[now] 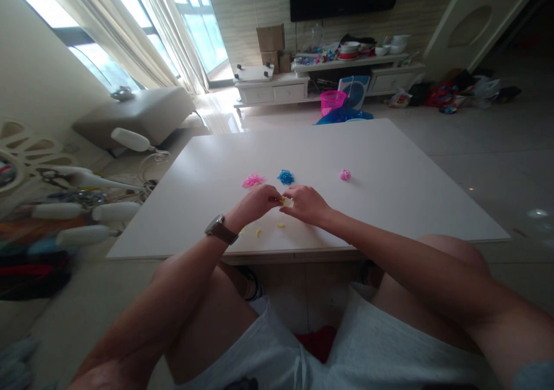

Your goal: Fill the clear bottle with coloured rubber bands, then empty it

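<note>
1. Left hand [259, 199], centre of frame: fingertips closed on a small pale-yellow piece [288, 203].
2. Right hand [308, 204], just right of centre: fingers gripping the same piece; exact finger contact too small to tell.
3. Yellow bits [281, 225] lie below the hands on the table [389, 205].
4. Above centre: pink pile [253, 180], blue pile [285, 177]; pink ball [345, 175] farther right.

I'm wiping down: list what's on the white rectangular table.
Pink stringy pile, blue stringy pile, small pink ball, small yellow pieces; whatever's beneath the left hand or right hand is covered.
</note>
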A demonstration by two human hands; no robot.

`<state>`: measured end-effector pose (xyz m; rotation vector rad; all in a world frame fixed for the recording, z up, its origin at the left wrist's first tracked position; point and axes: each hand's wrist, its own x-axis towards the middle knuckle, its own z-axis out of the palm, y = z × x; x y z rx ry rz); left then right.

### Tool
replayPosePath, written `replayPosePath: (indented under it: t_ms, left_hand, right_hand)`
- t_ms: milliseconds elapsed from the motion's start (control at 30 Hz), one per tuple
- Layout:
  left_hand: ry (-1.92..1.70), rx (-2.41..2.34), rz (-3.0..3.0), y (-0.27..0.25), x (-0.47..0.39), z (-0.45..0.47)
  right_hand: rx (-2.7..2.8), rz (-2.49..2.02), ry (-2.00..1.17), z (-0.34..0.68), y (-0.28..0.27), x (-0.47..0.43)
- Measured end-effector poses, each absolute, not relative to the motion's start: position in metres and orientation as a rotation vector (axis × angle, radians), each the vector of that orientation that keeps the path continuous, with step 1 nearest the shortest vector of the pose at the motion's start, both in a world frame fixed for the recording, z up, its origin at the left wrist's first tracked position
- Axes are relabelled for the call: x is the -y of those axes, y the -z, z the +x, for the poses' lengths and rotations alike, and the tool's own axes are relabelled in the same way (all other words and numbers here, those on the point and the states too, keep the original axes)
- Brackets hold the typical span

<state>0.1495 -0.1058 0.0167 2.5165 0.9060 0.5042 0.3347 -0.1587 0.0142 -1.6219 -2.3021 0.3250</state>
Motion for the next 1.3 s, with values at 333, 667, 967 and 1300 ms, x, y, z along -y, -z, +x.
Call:
replayPosePath:
  t_ms: [333,667,967,1300]
  left_hand:
    - [-0.573,-0.909,2.489,-0.0188,0.1068,0.1485]
    - [-0.655,-0.962,2.351,-0.0232,0.1104,0.1479]
    - [-0.680,-0.925,2.353,-0.0216,0.1096,0.1481]
    - [-0.674,-0.867,2.352,-0.0226,0.1136,0.1511]
  right_hand:
    - [2.302,-1.627,-0.322,0.3356,-0.0131,0.1579]
    - [2.282,-1.636,-0.293,0.3367,-0.0099,0.1562]
    - [2.277,-1.642,-0.295,0.3366,-0.0109,0.1559]
    - [2.223,-1.590,-0.351,0.3394,-0.0086,0.1538]
